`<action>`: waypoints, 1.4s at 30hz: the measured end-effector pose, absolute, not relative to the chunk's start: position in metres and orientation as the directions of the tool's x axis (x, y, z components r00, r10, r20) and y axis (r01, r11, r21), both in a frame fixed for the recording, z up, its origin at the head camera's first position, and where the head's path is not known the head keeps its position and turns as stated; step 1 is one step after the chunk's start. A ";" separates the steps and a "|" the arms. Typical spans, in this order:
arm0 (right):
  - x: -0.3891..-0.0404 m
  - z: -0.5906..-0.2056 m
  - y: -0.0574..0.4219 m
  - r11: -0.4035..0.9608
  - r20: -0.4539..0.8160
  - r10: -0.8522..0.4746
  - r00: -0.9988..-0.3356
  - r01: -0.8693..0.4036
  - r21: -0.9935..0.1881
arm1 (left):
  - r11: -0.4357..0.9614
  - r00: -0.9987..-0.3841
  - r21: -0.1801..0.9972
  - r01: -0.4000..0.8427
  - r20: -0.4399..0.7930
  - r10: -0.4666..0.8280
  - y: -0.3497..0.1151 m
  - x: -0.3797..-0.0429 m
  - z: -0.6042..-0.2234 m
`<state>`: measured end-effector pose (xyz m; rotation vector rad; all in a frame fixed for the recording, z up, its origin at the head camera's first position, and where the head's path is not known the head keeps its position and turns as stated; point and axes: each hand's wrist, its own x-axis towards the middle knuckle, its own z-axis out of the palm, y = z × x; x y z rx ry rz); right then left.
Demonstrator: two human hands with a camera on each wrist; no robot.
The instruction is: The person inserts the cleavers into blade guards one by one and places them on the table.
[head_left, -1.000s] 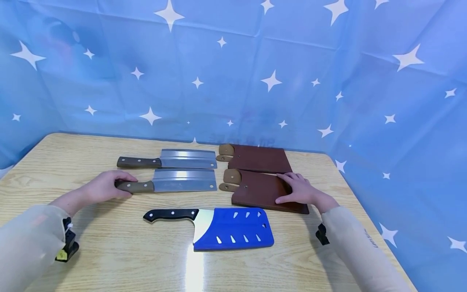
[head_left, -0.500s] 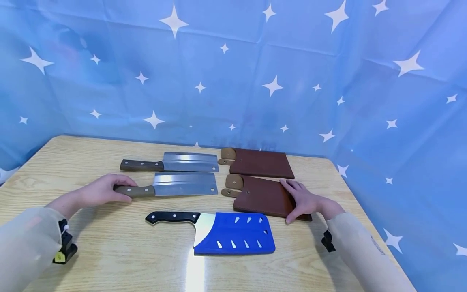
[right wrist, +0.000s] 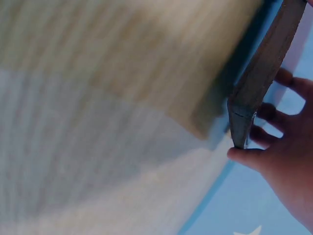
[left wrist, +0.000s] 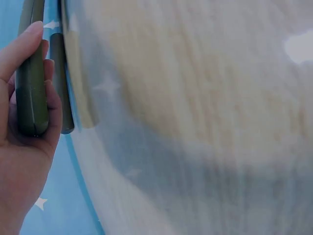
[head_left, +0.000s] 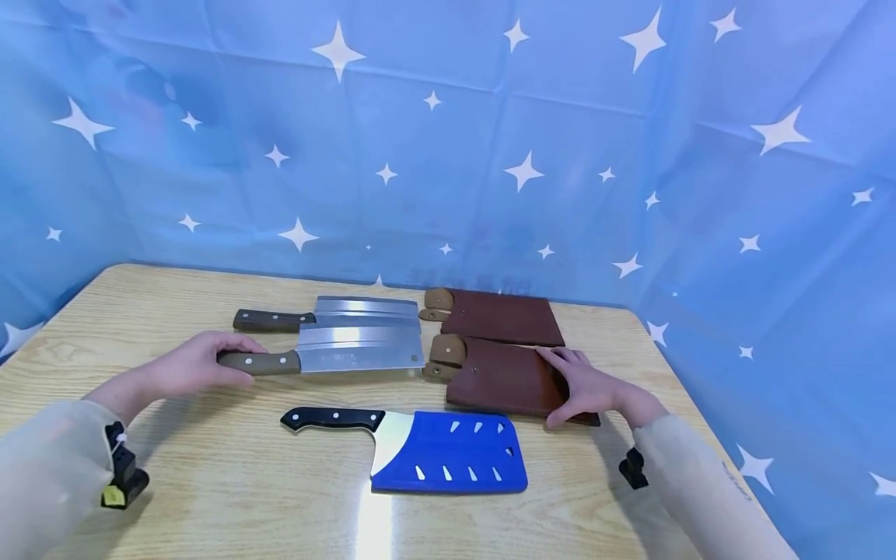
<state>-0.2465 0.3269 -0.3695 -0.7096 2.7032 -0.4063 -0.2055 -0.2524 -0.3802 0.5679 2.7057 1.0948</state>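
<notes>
My left hand (head_left: 199,364) grips the wooden handle of a cleaver (head_left: 364,348), and its blade points right, slightly raised and overlapping the one behind. In the left wrist view, the thumb and fingers wrap that cleaver's handle (left wrist: 32,93). My right hand (head_left: 586,389) holds the right end of a brown leather knife sheath (head_left: 500,377), thumb at the near edge and fingers at the far edge. The right wrist view catches the sheath's corner (right wrist: 247,100) between thumb and fingers. The blade's tip sits close to the sheath's tan strap end.
Behind lie a second cleaver (head_left: 274,320) with a dark handle and another brown sheath (head_left: 500,316). Nearer the front is a black-handled cleaver (head_left: 332,418) in a blue slotted blade guard (head_left: 451,455). A starry blue cloth (head_left: 448,202) hangs behind the wooden table (head_left: 231,482).
The cleaver in my left hand has risen a little and its tip has moved right towards the sheath. My right hand's thumb has shifted to the sheath's near edge.
</notes>
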 end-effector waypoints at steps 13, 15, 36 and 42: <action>-0.247 -0.354 0.316 0.844 -0.241 -0.490 -0.838 -0.387 -0.371 | 0.680 -0.921 0.668 0.301 0.020 0.388 -0.240 -0.213 -0.364; -0.248 -0.353 0.314 0.842 -0.239 -0.491 -0.838 -0.385 -0.378 | 0.674 -0.921 0.677 0.296 0.014 0.390 -0.239 -0.213 -0.364; -0.252 -0.343 0.294 0.836 -0.228 -0.515 -0.826 -0.425 -0.347 | 0.608 -0.885 0.726 0.321 0.001 0.466 -0.226 -0.216 -0.362; -0.251 -0.341 0.288 0.834 -0.227 -0.520 -0.824 -0.431 -0.346 | 0.601 -0.875 0.726 0.333 0.000 0.484 -0.216 -0.218 -0.364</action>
